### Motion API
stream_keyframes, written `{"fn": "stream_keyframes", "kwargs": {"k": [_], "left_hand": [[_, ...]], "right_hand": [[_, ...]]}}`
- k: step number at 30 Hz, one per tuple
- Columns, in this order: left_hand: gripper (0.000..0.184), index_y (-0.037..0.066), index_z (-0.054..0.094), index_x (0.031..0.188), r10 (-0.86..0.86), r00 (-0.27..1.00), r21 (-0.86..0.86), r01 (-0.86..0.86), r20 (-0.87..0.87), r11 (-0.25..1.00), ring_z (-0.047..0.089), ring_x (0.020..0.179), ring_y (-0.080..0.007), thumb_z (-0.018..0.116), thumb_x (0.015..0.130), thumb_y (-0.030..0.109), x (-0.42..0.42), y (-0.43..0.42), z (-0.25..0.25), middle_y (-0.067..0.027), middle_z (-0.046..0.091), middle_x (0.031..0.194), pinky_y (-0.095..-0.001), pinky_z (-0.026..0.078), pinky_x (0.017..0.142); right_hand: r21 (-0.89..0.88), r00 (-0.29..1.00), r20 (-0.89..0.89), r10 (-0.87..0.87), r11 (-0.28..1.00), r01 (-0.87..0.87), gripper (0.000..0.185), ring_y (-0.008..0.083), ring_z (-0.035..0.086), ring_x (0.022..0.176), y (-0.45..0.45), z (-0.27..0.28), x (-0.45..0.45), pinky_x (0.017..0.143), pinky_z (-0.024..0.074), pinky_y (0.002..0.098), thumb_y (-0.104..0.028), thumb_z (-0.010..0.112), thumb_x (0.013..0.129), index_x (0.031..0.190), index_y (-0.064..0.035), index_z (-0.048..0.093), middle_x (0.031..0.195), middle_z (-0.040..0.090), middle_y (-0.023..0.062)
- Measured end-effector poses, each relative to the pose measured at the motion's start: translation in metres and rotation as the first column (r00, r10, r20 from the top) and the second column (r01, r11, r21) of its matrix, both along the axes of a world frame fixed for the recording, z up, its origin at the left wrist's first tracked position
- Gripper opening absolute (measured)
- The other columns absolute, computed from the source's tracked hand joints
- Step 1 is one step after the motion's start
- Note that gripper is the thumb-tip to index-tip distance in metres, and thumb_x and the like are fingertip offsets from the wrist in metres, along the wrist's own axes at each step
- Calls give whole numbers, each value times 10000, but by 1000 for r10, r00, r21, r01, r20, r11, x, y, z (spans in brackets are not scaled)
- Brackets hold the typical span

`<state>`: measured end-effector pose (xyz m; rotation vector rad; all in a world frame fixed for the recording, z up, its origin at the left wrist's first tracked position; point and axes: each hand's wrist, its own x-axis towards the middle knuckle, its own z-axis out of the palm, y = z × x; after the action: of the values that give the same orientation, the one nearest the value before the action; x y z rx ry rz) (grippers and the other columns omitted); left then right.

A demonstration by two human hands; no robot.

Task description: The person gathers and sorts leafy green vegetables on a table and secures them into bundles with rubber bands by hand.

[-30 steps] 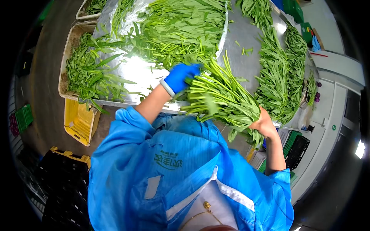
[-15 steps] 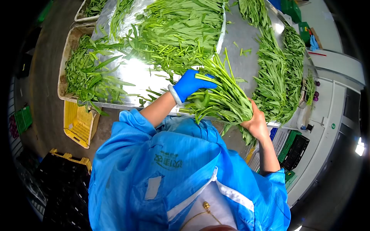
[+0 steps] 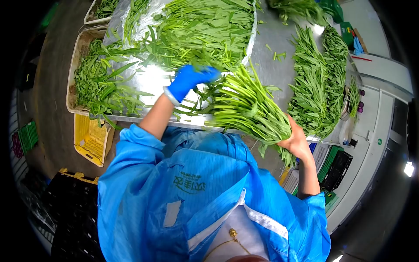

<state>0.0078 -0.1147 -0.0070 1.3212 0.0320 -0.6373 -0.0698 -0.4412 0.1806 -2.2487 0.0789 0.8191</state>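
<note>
My right hand (image 3: 297, 139) is bare and wrapped round the leafy end of a bunch of water spinach (image 3: 253, 107). The cut stems of this bunch fan out to the upper left, over the table's near edge. Left of the stems is my left hand (image 3: 192, 81), in a blue glove and blurred by motion. Loose leafy strands (image 3: 206, 94) show just below its fingers, and some green overlaps the fingertips. Whether those fingers grip any leaves cannot be made out. Beyond lies a broad pile of water spinach (image 3: 205, 35) on the metal table (image 3: 273, 41).
Long rows of greens (image 3: 312, 83) lie along the table's right side. At the left stands a pale crate (image 3: 72, 83) of leaves, with a yellow crate (image 3: 91, 139) below it. Black crates (image 3: 74, 209) are stacked at lower left. A blurred bunch (image 3: 299, 9) is at the top right.
My left hand has moved left and slightly up, away from the bunch. The bunch stays in my right hand, its stems spread more openly. The greens at the top right have shifted and are blurred.
</note>
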Motion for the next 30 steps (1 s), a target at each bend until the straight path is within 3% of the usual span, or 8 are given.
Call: {"fn": "stream_keyframes", "kwargs": {"k": [2, 8, 10, 15, 20, 26, 28, 30], "left_hand": [[409, -18, 587, 1181, -132, 966, -172, 172, 221, 970, 619, 986, -162, 705, 806, 94, -19, -34, 24, -90, 662, 1087, -298, 485, 891], [249, -51, 616, 1087, 328, 943, -197, -332, -51, 923, 629, 974, -174, 590, 876, 79, 5, -10, 1, -110, 658, 1068, -286, 490, 859], [250, -38, 631, 1074, 515, 808, -312, -587, -287, 747, 629, 982, -180, 604, 872, 106, 7, 8, 3, -103, 656, 1075, -287, 482, 876], [333, -11, 622, 1128, -144, 981, -162, 165, 132, 973, 608, 999, -162, 689, 828, 117, -7, -8, 35, -78, 640, 1136, -308, 468, 915], [364, -2, 620, 1125, -48, 998, -321, 29, -51, 947, 633, 943, -150, 721, 791, 100, -14, -49, 57, -79, 675, 1038, -288, 494, 862], [269, -21, 630, 1059, -67, 997, -323, 75, 35, 943, 616, 960, -148, 686, 807, 53, -37, -41, 43, -67, 659, 1017, -277, 479, 875], [257, -10, 613, 1108, -116, 990, -441, 71, -76, 895, 580, 1038, -157, 622, 862, 62, -37, -31, 46, -86, 637, 1047, -299, 444, 933], [309, -21, 569, 1177, -165, 915, -300, 285, 369, 910, 572, 1071, -192, 515, 943, 174, -27, -17, 35, -130, 624, 1111, -317, 437, 946]], "right_hand": [[-34, 997, 5, 74, 997, -73, 733, 159, 625, 888, 12, -2, 4, 843, 476, 287, 51, 682, 598, 1292, -18, 459, 1003, 666, 121], [-96, 999, 36, 36, 995, -33, 744, 164, 644, 893, 12, 8, 2, 844, 483, 291, 45, 696, 601, 1302, -26, 456, 996, 676, 137], [-114, 997, 54, 48, 993, -42, 740, 191, 658, 913, 12, 11, 0, 849, 486, 301, 44, 692, 603, 1301, -32, 456, 997, 677, 146], [-162, 987, 122, 104, 983, -84, 731, 329, 659, 926, 15, 1, -8, 803, 511, 364, -14, 702, 635, 1315, -75, 441, 1000, 658, 206], [-215, 986, 122, 114, 973, -86, 761, 333, 656, 924, 22, -11, -6, 818, 504, 365, -30, 723, 641, 1338, -83, 423, 986, 656, 205], [215, 979, -41, -198, 955, 202, 798, 148, 551, 1044, 3, -23, -1, 949, 424, 285, 33, 686, 594, 1344, -10, 419, 1118, 607, 95], [39, 995, -37, -97, 994, 99, 792, 155, 565, 1051, 8, -14, 0, 952, 428, 294, 14, 717, 587, 1328, -15, 438, 1120, 613, 108], [-16, 1000, -8, -13, 1000, 13, 778, 169, 608, 1006, 13, -4, 1, 919, 455, 307, -3, 738, 599, 1320, -29, 447, 1079, 644, 122]]}}
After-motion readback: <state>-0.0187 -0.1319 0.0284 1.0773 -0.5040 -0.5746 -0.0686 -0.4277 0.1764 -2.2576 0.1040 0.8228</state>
